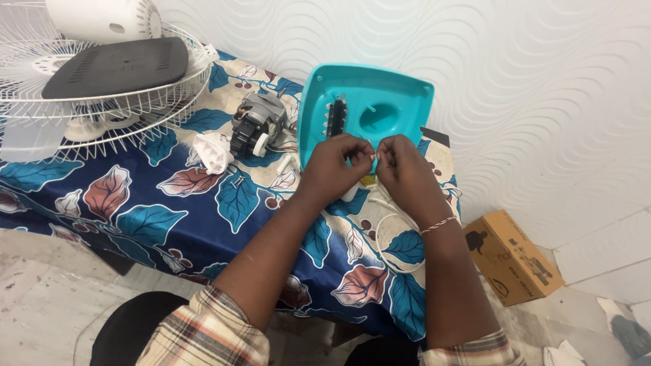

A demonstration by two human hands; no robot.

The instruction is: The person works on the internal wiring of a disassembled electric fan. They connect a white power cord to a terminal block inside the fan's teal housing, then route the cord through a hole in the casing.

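Note:
My left hand (337, 165) and my right hand (405, 171) meet in front of a turquoise plastic fan base cover (393, 91) that stands tilted on the table. Both hands pinch thin wires between fingertips, close together. A black switch block (336, 115) is fixed inside the cover, just above my left hand. A white cable (386, 227) loops over the cloth below my right wrist. A small yellow part (367, 180) shows under my hands.
A grey fan motor (256, 124) and a white plastic piece (213, 152) lie left of the cover. A white wire fan guard (102, 102) holds a dark grey plate (115, 66). A leaf-patterned cloth (169, 203) covers the table. A cardboard box (513, 256) sits on the floor.

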